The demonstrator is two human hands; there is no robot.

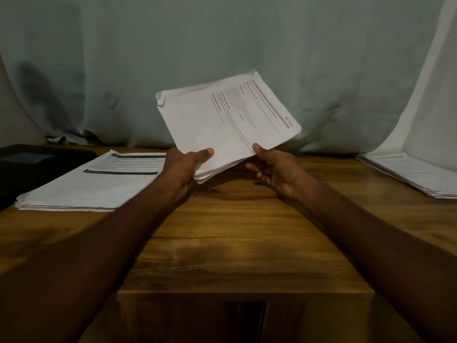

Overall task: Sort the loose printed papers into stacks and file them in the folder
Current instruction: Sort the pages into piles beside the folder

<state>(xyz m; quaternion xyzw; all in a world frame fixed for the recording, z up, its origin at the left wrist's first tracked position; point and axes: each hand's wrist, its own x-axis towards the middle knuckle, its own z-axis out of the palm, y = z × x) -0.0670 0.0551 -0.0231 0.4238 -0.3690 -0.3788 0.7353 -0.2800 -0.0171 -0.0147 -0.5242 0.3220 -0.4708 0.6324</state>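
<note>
Held papers: a sheaf of printed papers [222, 125] is raised above the counter [235, 243], tilted, its far corners lifted toward the curtain [222, 33]; the top sheet's text runs sideways and one far corner is curled.
Left hand: the left hand [184, 167] grips the sheaf's near left corner, thumb on top, fingers beneath.
Right hand: the right hand [277, 169] pinches the near right edge, thumb on the top sheet, the other fingers loosely curled under it.
Left stack: a stack of printed pages [94, 179] with dark header bars lies flat on the counter, left of the hands.
Right stack: another stack [415, 172] lies flat at the counter's far right, well apart from the first.
Folder: a dark folder [32, 167] lies at the far left, just beside the left stack; whether they touch is unclear.
</note>
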